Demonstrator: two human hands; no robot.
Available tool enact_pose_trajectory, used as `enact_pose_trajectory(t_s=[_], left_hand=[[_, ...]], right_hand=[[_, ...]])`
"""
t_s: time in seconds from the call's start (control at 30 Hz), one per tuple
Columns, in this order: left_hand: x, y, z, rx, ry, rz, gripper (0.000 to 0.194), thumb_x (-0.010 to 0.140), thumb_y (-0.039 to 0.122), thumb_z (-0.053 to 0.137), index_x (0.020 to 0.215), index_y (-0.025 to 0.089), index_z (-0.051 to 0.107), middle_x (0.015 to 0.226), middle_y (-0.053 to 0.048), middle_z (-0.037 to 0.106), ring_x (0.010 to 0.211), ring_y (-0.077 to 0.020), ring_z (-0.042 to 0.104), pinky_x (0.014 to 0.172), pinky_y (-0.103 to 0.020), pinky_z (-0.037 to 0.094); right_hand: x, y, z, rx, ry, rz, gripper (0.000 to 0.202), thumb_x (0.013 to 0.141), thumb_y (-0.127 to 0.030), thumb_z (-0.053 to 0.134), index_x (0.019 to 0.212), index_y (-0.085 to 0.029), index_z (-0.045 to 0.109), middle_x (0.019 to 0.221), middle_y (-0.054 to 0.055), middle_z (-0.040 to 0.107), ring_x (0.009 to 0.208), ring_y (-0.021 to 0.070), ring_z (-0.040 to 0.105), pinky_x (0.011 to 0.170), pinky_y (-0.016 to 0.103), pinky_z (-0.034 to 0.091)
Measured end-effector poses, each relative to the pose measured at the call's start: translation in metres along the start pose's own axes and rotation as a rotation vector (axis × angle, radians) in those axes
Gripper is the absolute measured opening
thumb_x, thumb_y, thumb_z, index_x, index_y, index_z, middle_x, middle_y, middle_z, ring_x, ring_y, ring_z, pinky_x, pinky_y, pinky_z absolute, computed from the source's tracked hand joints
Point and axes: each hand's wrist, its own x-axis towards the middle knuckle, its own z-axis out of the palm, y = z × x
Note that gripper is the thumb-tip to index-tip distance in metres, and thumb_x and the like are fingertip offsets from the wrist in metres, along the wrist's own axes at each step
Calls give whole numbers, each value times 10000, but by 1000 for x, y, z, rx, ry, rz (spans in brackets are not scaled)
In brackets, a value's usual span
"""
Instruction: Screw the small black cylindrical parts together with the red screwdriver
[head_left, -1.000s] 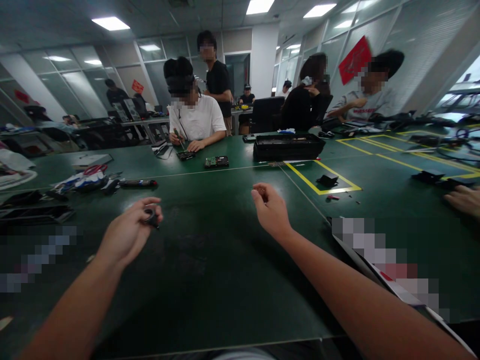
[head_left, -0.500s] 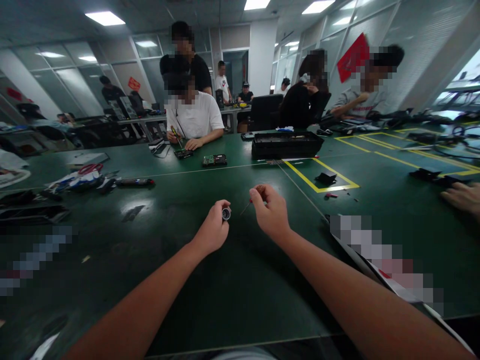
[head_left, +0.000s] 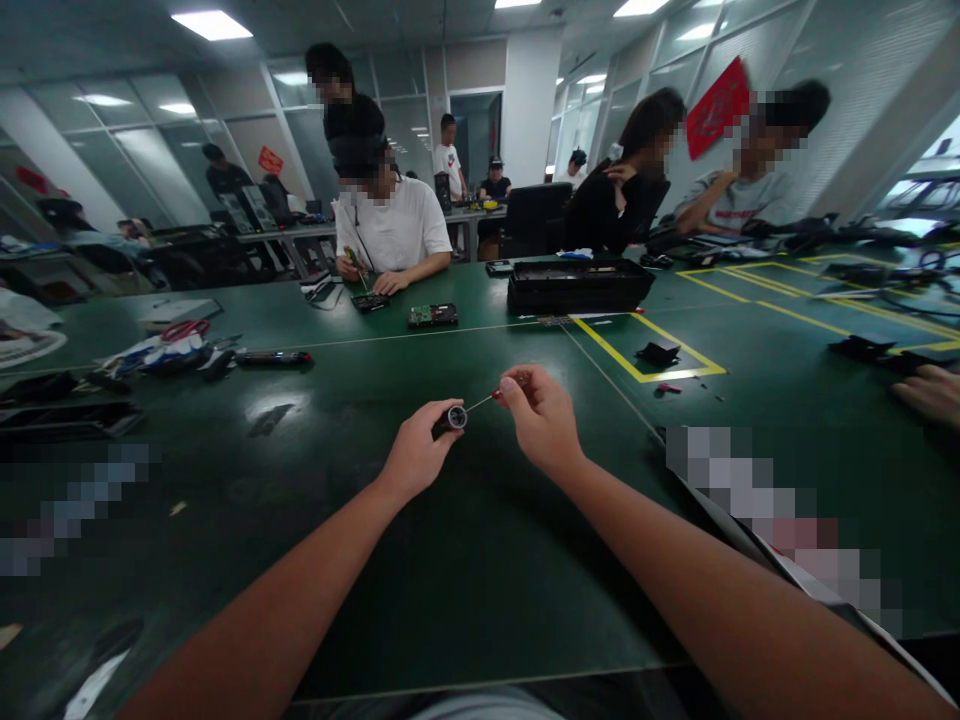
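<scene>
Over the green table (head_left: 420, 600), my left hand (head_left: 417, 452) grips a small dark cylinder (head_left: 455, 417) with a pale ring at its end, which faces right and toward me. My right hand (head_left: 541, 420) is closed on the red handle of a thin screwdriver (head_left: 481, 402). The shaft points left and its tip reaches the cylinder's ringed end. Whether the tip touches it or lies inside is too small to tell.
A long black casing (head_left: 581, 287) and a green circuit board (head_left: 433, 316) lie beyond my hands. A black bracket (head_left: 658, 354) sits inside yellow tape. Cables and a dark tool (head_left: 274, 358) are at left. A person (head_left: 391, 228) works opposite; another person's hand (head_left: 930, 392) rests at right.
My left hand has turned the cylinder so more of it shows. The screwdriver, which pointed down and left, now lies flatter with its tip at the cylinder.
</scene>
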Motion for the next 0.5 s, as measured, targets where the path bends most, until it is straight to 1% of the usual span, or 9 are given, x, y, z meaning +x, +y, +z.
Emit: enact_pose_trajectory(t_s=[0.1,0.27,0.5], left_hand=[[0,-1,-1,7,7,11,395,870,92,688,1242,223,678,1252,-59,677,1196,-235,611,1114,-427,458],[0,-5,-1,2,36,18,410,879,99,692,1261,245,674,1281,-37,676,1225,-219,606,1111,-399,462],[1,-6,-1,21,24,10,420,885,120,708,1275,271,673,1266,-25,684,1208,-218,613,1085,-395,470]], right_hand=[[0,0,0,-25,-12,4,206,970,-415,556,975,-223,632,850,42,731,790,203,710,738,358,548],[1,-2,-2,-37,-16,-1,212,970,-419,562,955,-222,637,836,40,745,784,202,723,716,344,545],[-1,-8,-4,-60,-31,48,291,954,-500,593,925,-216,653,819,44,761,739,198,722,666,334,542]])
